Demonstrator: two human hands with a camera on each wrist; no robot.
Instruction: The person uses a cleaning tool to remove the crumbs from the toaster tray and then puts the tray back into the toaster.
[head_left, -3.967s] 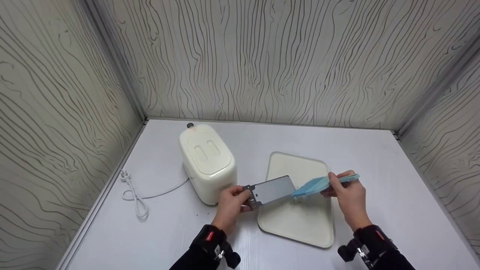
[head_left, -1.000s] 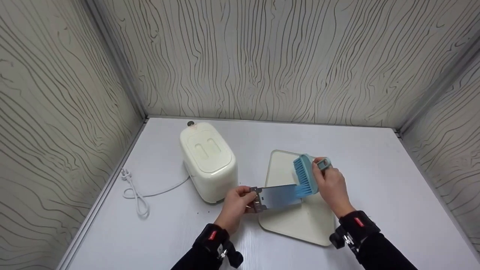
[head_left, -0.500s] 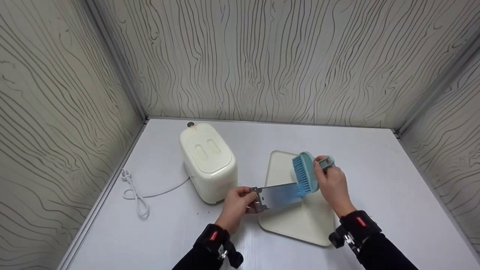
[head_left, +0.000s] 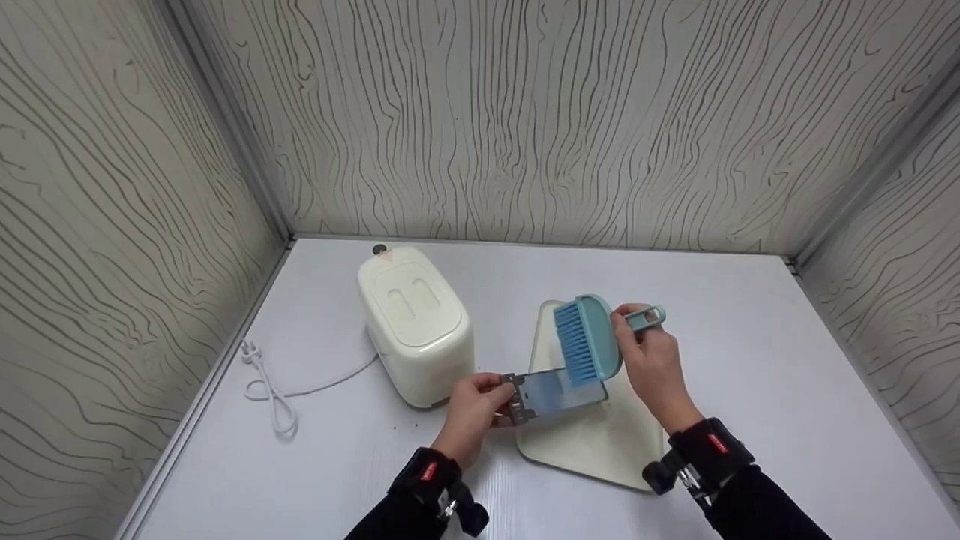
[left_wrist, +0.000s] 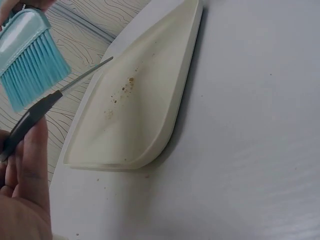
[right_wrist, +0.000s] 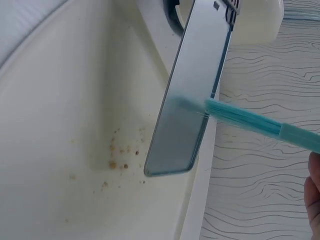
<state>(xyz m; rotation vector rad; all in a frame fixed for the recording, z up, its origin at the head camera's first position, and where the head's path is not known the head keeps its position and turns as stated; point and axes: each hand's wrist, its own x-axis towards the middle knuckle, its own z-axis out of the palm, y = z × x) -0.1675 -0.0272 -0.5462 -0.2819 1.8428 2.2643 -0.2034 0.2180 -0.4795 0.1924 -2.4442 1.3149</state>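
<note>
Pointing rightward (long axis crosswise), metal tray (head_left: 550, 395).

In play — one left hand (head_left: 472, 411), one right hand (head_left: 652, 364), two all told. One blue brush (head_left: 601, 337), one metal plate (head_left: 551, 395), one cream tray (head_left: 600, 454). Head view, tray's ten o'clock: one white appliance (head_left: 427, 367), two recesses (head_left: 426, 292) on top. Nine o'clock: one plug (head_left: 250, 350), one cord (head_left: 285, 430). Two black wristbands (head_left: 420, 471), three walls (head_left: 480, 112), one table (head_left: 765, 360) — and crumbs (left_wrist: 131, 80), several, too small for sure tally!
</note>
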